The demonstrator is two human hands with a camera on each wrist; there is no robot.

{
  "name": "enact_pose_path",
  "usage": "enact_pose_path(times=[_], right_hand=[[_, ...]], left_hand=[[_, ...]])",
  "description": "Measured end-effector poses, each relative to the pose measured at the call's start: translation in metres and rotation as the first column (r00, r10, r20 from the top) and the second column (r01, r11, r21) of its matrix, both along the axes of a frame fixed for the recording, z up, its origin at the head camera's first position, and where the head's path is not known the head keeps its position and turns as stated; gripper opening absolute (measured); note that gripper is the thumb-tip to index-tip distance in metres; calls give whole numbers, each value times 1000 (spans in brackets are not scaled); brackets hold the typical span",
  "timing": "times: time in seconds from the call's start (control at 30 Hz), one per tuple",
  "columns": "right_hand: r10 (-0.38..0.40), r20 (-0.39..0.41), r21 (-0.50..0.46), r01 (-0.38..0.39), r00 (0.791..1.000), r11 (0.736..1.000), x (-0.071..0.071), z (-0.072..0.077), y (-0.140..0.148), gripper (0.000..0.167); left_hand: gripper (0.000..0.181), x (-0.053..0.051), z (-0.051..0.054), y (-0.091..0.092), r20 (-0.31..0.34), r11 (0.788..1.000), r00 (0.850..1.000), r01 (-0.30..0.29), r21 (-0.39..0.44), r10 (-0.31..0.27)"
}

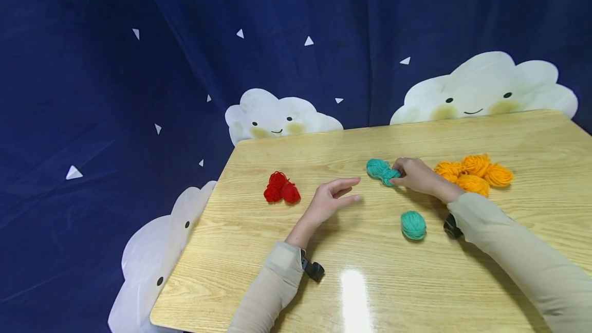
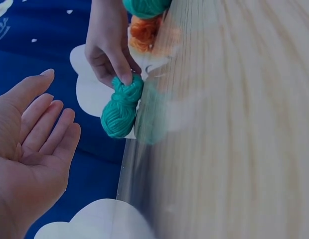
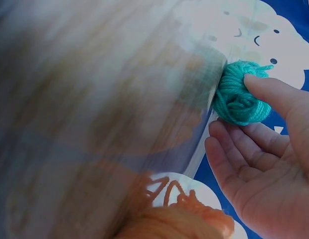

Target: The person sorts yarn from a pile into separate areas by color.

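Between its thumb and fingers my right hand pinches a teal yarn ball on the tabletop. Touching that ball on its far left side is another teal yarn ball. In the right wrist view the thumb presses on top of the teal yarn, with fingers beneath. My left hand hovers to the left, holding nothing, its fingers loosely extended and thumb apart; the left wrist view shows its palm. A third teal yarn ball lies nearer the front, apart from both hands.
Several orange yarn balls are clustered just right of my right hand. A group of red yarn balls lies left of my left hand. The wooden table meets a dark blue curtain with white cloud shapes behind.
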State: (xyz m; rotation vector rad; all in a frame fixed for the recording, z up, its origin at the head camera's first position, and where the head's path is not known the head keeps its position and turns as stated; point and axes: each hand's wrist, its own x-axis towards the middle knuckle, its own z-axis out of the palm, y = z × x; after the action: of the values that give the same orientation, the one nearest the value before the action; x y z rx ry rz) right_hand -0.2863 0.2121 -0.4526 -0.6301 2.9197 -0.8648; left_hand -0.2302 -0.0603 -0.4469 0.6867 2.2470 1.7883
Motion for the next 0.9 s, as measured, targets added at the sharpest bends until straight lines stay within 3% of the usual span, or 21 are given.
enact_pose_path(times=[0.2, 0.43, 0.9], right_hand=[[0, 2, -3, 0, 1000, 1000, 0, 0, 0, 31], [-1, -5, -4, 1, 1000, 1000, 1, -1, 1, 30], [-6, 10, 5, 6, 1000, 1000, -1, -2, 0, 32]], left_hand=[[43, 11, 18, 3, 37, 1000, 999, 17, 2, -17], [45, -1, -2, 6, 22, 1000, 999, 31, -7, -31], [44, -1, -5, 14, 13, 999, 999, 47, -24, -46]])
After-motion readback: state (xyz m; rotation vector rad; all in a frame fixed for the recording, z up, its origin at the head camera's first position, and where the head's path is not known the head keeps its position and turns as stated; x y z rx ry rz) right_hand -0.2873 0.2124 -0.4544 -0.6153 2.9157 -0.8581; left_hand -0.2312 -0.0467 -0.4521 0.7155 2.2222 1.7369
